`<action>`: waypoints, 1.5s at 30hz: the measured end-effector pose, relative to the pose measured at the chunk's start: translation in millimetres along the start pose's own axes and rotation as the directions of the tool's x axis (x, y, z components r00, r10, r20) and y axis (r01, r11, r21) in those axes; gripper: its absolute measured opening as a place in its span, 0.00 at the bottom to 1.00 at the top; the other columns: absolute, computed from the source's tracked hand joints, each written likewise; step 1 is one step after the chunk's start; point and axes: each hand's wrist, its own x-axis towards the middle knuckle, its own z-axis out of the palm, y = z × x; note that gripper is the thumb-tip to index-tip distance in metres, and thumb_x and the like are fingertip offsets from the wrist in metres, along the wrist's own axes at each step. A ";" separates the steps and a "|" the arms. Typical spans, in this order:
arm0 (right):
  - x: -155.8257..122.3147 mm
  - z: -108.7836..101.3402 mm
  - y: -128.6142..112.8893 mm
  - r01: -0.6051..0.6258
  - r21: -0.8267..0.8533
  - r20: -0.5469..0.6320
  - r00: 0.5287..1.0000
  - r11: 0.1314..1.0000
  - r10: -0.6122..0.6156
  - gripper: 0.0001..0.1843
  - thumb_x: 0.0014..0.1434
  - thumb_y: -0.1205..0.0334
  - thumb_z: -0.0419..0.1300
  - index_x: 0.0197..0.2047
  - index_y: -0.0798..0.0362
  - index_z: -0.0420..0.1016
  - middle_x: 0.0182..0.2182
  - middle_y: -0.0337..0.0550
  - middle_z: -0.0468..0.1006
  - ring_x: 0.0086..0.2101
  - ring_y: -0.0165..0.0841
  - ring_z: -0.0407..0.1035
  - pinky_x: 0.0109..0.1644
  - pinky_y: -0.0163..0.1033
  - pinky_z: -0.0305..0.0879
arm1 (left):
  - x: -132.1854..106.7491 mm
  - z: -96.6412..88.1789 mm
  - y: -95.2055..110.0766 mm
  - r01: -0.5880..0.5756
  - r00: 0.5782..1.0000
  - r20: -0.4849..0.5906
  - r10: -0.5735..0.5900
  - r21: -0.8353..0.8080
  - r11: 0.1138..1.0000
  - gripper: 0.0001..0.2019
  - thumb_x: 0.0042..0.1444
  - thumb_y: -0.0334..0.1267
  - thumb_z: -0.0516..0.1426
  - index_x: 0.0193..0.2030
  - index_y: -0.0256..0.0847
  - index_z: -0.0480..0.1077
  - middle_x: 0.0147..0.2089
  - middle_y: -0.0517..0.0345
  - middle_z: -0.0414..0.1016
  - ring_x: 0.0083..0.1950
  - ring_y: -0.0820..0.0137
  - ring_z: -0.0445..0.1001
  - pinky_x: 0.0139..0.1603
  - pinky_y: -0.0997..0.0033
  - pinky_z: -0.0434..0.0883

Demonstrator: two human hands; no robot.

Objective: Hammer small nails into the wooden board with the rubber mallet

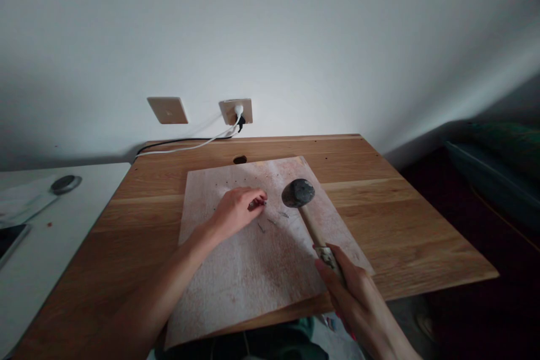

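My right hand (350, 287) is wrapped round the handle of a rubber mallet (313, 225). The mallet's black head (298, 193) is raised over the right part of a pale, worn board (236, 281). My left hand (239, 207) rests over the board's middle with thumb and fingers pinched together; something small glints at the fingertips, too small to make out. Several thin loose nails (284, 214) lie on the board between the hand and the mallet. Small dark dots, nails or holes, run in a row near the far edge.
The board lies on a wooden table (405, 236) with a round hole (240, 160) behind it. Cables run from a wall socket (235, 111). On the left a white table (84, 214) bears a round dark object (64, 183) and a dark-screened device (10, 239).
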 end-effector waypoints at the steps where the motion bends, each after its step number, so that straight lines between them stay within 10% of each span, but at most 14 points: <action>1: 0.5 1.3 -0.3 0.005 0.001 0.008 1.000 1.000 -0.005 0.29 0.73 0.35 0.51 0.57 0.53 0.72 0.16 0.26 0.63 0.14 0.28 0.59 0.17 0.31 0.53 | 0.1 0.6 -0.6 0.000 1.000 -0.008 0.000 -0.006 1.000 0.09 0.59 0.25 0.65 0.42 0.44 0.78 0.41 0.58 0.85 0.42 0.66 0.84 0.46 0.67 0.78; 45: 6.8 15.3 -12.8 0.031 0.002 0.089 0.996 1.000 -0.031 0.28 0.74 0.37 0.52 0.56 0.54 0.72 0.19 0.27 0.64 0.16 0.28 0.58 0.17 0.32 0.51 | 0.6 3.9 0.9 0.048 0.999 -0.033 -0.044 0.136 0.989 0.14 0.56 0.25 0.67 0.48 0.41 0.78 0.38 0.56 0.85 0.42 0.61 0.84 0.46 0.64 0.78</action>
